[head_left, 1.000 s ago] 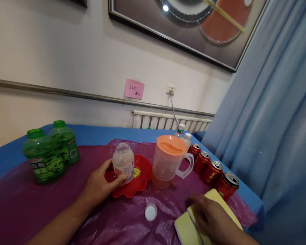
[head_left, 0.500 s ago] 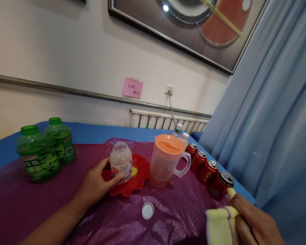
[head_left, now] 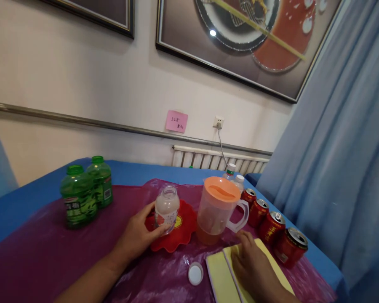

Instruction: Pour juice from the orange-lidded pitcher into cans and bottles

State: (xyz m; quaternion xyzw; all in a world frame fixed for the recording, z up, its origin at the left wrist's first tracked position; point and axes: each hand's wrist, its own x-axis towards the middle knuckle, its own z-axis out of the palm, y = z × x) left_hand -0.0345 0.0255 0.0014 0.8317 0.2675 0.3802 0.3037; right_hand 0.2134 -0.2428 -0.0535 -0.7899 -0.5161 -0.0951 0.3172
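Observation:
My left hand [head_left: 142, 231] is wrapped round a small clear jar [head_left: 167, 210] with a printed label and an uncapped mouth. Pale, cloudy contents show inside it. The jar is upright over a red scalloped plate [head_left: 188, 225]; whether it touches the plate I cannot tell. On the purple sheet at the right lies a folded yellow cloth [head_left: 219, 273], and my right hand [head_left: 251, 261] is on top of it with curled fingers gripping it. A white cap [head_left: 196, 274] rests between the plate and the cloth.
An orange-lidded pitcher [head_left: 216, 214] with some amber liquid stands right of the plate. Several red cans [head_left: 271, 227] line the right edge, with two white-capped bottles [head_left: 239, 182] behind. Two green bottles [head_left: 78, 202] stand at the left. A blue curtain [head_left: 334, 126] hangs at the right.
My right hand has moved left and inward, bringing the yellow cloth down onto the purple sheet near the pitcher. The left hand still holds the jar. The whole view has shifted.

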